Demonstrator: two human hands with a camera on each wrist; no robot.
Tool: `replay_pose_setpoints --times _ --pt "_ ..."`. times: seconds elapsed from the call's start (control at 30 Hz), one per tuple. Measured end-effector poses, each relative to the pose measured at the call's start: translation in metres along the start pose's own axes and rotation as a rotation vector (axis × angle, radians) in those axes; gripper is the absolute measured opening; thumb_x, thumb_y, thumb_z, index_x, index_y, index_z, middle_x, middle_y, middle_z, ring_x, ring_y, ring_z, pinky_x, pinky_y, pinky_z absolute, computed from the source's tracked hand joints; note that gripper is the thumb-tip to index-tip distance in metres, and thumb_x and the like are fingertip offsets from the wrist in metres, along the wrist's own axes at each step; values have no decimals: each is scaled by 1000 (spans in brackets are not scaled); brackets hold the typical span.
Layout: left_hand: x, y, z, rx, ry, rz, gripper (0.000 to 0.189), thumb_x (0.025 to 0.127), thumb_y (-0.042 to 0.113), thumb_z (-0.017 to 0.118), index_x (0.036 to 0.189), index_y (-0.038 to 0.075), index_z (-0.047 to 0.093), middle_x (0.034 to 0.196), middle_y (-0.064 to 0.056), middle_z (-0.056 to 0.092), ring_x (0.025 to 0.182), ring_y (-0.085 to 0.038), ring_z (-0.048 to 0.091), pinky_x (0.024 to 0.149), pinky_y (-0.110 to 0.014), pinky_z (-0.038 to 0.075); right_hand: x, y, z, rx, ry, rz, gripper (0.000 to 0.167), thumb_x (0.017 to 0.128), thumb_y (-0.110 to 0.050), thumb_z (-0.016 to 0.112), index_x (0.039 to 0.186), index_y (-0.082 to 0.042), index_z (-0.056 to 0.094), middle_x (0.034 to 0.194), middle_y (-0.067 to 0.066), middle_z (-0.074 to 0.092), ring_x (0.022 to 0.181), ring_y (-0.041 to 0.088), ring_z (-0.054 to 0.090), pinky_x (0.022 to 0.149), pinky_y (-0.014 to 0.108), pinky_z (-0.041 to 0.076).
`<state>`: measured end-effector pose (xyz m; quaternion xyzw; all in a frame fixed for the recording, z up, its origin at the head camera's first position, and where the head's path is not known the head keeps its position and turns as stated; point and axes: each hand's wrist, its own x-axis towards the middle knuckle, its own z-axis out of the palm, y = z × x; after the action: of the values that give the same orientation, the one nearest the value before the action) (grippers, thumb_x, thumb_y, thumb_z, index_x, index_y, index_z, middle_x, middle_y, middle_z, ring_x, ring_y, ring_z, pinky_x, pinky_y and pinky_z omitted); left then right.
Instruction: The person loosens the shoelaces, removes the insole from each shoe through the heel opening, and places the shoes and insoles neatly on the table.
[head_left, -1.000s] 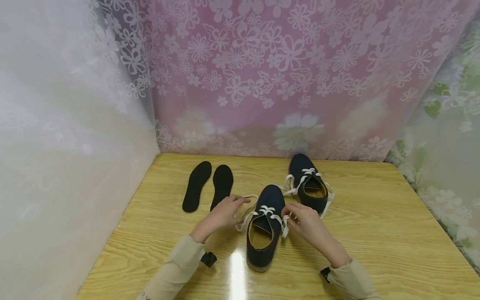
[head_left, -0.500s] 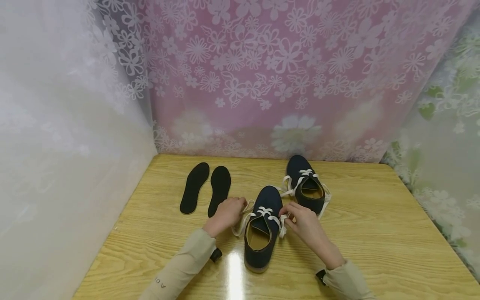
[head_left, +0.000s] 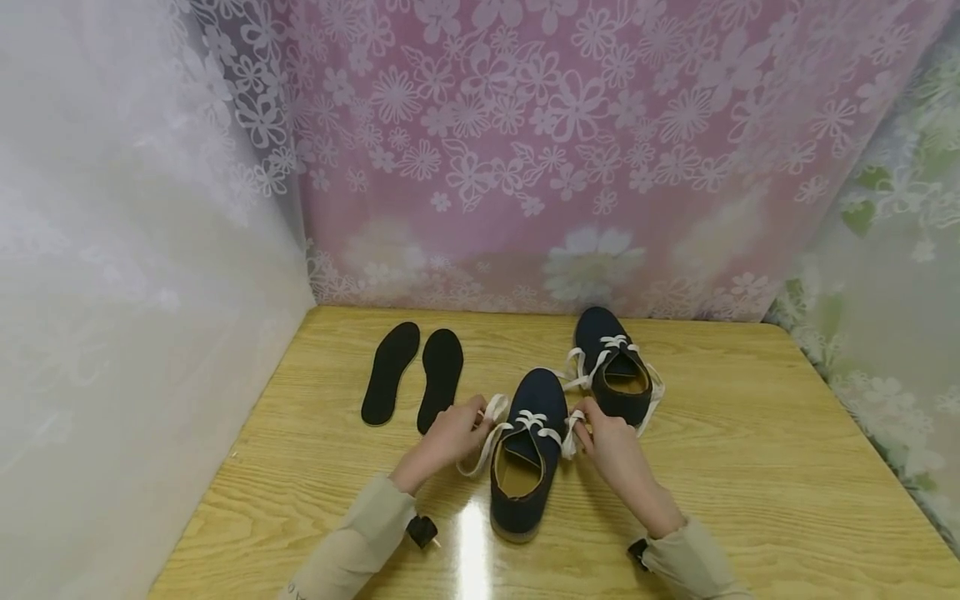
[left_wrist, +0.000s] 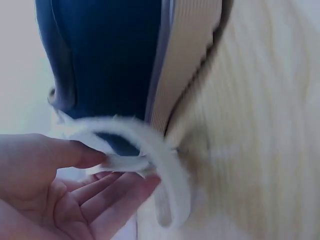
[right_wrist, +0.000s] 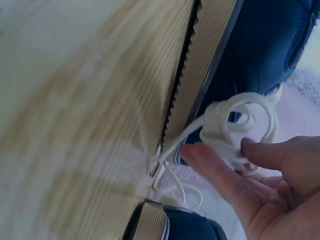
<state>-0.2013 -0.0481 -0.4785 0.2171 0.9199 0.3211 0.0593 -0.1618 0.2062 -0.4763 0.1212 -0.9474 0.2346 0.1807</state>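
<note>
A navy lace-up shoe (head_left: pixel 542 393), toe pointing away, stands between my two hands. To its left, my left hand (head_left: pixel 448 437) pinches one white shoelace; in the left wrist view a loop of that shoelace (left_wrist: pixel 171 172) curls over the fingertips, with the thumb (left_wrist: pixel 82 154) above. On the other side, my right hand (head_left: pixel 617 446) holds the other lace, gathered into a coiled bundle (right_wrist: pixel 214 131) between thumb and fingers. The laces cross the tongue through the eyelets, and the shoe's tan inside shows.
A second navy shoe (head_left: pixel 596 329) stands at the back right, its white laces (head_left: pixel 577 367) trailing loose. Two black insoles (head_left: pixel 392 371) lie side by side at the back left. Below is a wood-grain table (head_left: pixel 750 450); a pink floral curtain (head_left: pixel 480 208) hangs behind it.
My left hand has gone from loosely spread fingers beside the lace to pinching it, lifting a loop. My right hand's lace bundle has shifted slightly; the shoes and insoles stay put.
</note>
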Motion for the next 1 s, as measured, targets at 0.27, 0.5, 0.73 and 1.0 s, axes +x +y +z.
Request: replay_pose_setpoints --times 0.27,0.5,0.73,1.0 --pt "-13 13 13 -63 19 13 35 106 8 46 138 -1 58 70 -14 63 50 -14 47 52 -28 39 -5 -23 11 -120 -48 -45 27 95 2 59 121 4 65 52 5 48 42 21 46 40 35 36" --pt "-27 20 17 -153 55 -51 43 108 16 39 144 -2 54 83 -17 70 65 -23 64 75 -39 53 -6 -29 13 -8 -157 -30 45 95 3 56 139 8 56 89 21 69 54 17 43 47 30 34" --pt "-38 22 15 -354 31 -213 61 112 44 27 138 1 62 122 -24 67 110 -39 64 97 -51 48 -14 -27 5 257 -358 99 49 108 -12 45 153 6 37 156 25 38 135 41 50 105 50 46" --pt "-43 25 21 -394 -76 -175 85 103 67 35 161 7 24 118 -34 65 103 -50 65 87 -54 53 -20 -30 9 405 -464 217 81 106 -42 53 160 1 13 165 25 15 151 41 19 119 60 22"
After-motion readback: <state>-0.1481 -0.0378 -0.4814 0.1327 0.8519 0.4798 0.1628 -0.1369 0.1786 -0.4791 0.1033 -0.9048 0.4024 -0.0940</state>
